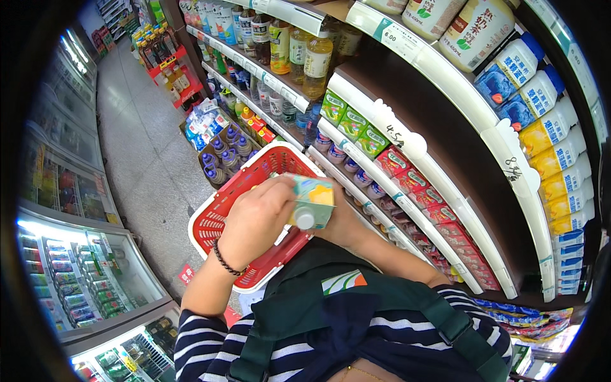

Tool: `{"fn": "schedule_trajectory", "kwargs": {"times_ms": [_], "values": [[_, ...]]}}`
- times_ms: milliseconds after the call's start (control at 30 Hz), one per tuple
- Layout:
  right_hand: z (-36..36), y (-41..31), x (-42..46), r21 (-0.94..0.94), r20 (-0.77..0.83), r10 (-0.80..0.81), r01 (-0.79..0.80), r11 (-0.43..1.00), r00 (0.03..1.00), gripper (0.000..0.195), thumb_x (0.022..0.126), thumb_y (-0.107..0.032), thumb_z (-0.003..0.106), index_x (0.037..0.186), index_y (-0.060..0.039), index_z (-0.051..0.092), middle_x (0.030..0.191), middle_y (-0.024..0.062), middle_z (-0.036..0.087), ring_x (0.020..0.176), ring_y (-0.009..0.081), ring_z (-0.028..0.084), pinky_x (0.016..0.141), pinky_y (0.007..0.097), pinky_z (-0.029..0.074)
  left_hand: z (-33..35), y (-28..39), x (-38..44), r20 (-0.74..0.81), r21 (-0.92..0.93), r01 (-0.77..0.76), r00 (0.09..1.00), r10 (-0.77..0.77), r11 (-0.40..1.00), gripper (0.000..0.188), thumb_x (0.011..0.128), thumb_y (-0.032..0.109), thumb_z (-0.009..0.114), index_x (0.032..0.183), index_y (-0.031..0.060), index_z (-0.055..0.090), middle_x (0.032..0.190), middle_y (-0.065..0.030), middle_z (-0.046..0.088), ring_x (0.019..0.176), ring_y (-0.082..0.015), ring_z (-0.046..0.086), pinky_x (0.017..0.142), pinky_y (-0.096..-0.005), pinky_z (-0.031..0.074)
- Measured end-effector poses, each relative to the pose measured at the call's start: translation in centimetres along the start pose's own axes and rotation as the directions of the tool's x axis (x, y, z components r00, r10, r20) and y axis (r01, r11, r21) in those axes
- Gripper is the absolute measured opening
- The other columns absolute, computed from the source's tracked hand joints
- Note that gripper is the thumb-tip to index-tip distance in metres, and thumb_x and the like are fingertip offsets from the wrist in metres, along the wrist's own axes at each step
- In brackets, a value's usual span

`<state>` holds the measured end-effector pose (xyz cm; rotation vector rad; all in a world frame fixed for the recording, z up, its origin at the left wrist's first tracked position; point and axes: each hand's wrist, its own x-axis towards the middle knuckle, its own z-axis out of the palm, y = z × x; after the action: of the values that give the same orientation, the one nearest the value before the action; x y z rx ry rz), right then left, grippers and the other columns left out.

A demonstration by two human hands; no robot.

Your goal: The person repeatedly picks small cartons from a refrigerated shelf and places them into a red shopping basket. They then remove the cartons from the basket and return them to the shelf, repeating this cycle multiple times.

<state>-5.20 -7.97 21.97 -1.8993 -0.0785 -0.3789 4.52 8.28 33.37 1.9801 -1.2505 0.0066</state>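
A teal drink carton (312, 203) with a white screw cap and a yellow picture is held over a red plastic shopping basket (215, 205) with a white rim. My right hand (338, 217) grips the carton from the right, its fingers largely hidden behind it. On the left side, the curled fingers of my left hand (262, 207) press against the carton; a dark beaded bracelet circles that wrist. A bit of something yellow shows beneath the left fingers, too hidden to identify. The hands and carton cover part of the basket's inside. What supports the basket cannot be seen.
Shelves of juice-box packs (353, 123), tea bottles (315, 67) and yellow-labelled yogurt bottles (549, 138) curve along the right. Beyond the basket stand purple-capped jugs (229, 157) in a floor box. Glass-door coolers (90, 277) line the left, across a tiled aisle (143, 119).
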Motion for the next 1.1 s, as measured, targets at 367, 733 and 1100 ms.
{"fn": "schedule_trajectory", "kwargs": {"times_ms": [367, 733, 1100], "values": [[-13.8, -2.2, 6.5, -0.830, 0.025, -0.601, 0.351, 0.432, 0.799, 0.084, 0.052, -0.001, 0.077, 0.121, -0.0082, 0.030, 0.123, 0.0223, 0.040, 0.115, 0.0456, 0.041, 0.093, 0.0461, 0.041, 9.4, -1.7, 6.0, -0.218, -0.798, -0.020, 0.941, -0.258, 0.602, 0.043, 0.075, -0.012, 0.057, 0.117, -0.0041, 0.049, 0.109, -0.0094, 0.057, 0.097, -0.0168, 0.058, 0.084, -0.0265, 0.048], [-19.8, -0.8, 10.6, -0.910, 0.057, -0.532, 0.264, 0.320, 0.845, 0.077, 0.058, 0.002, 0.072, 0.122, -0.0072, 0.030, 0.125, 0.0226, 0.041, 0.111, 0.0399, 0.046, 0.090, 0.0404, 0.044, 12.4, -1.9, 13.5, -0.383, -0.643, -0.116, 0.904, -0.187, 0.757, 0.029, 0.082, 0.005, 0.059, 0.110, -0.0018, 0.058, 0.087, -0.0042, 0.064, 0.076, -0.0049, 0.056, 0.069, -0.0195, 0.045], [-22.5, 1.0, 13.8, -0.951, -0.180, -0.216, -0.113, 0.287, 0.960, 0.090, 0.061, -0.015, 0.078, 0.129, 0.0033, 0.022, 0.125, 0.0269, 0.040, 0.116, 0.0391, 0.041, 0.094, 0.0396, 0.038, 12.5, -5.3, 23.0, -0.299, -0.654, -0.096, 0.944, -0.140, 0.750, 0.031, 0.078, 0.023, 0.063, 0.096, -0.0022, 0.063, 0.080, -0.0150, 0.066, 0.069, -0.0189, 0.064, 0.064, -0.0283, 0.048]]}}
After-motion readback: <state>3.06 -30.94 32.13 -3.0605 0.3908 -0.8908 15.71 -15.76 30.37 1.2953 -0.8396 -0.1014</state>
